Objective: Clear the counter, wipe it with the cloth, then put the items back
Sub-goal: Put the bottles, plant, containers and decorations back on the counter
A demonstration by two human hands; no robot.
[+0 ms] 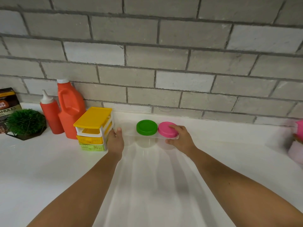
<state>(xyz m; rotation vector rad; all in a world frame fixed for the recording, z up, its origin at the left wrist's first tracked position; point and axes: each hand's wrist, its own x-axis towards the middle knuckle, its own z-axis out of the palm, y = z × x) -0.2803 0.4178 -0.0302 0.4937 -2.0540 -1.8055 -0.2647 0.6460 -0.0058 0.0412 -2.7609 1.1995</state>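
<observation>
A clear tray (129,134) stands on the white counter (49,169) near the brick wall. In it sit two clear jars, one with a green lid (146,127) and one with a pink lid (167,129). My left hand (115,141) holds the tray's left end, thumb up at its rim. My right hand (179,139) grips the right end, fingers curled over the pink lid and thumb under the tray's front edge.
A small yellow and green drawer unit (93,128) stands just left of my left hand. Beyond it are an orange jug (70,105), a red squeeze bottle (50,112), a green plant (24,122) and a coffee bag (7,104). A pink object (297,138) sits at the far right.
</observation>
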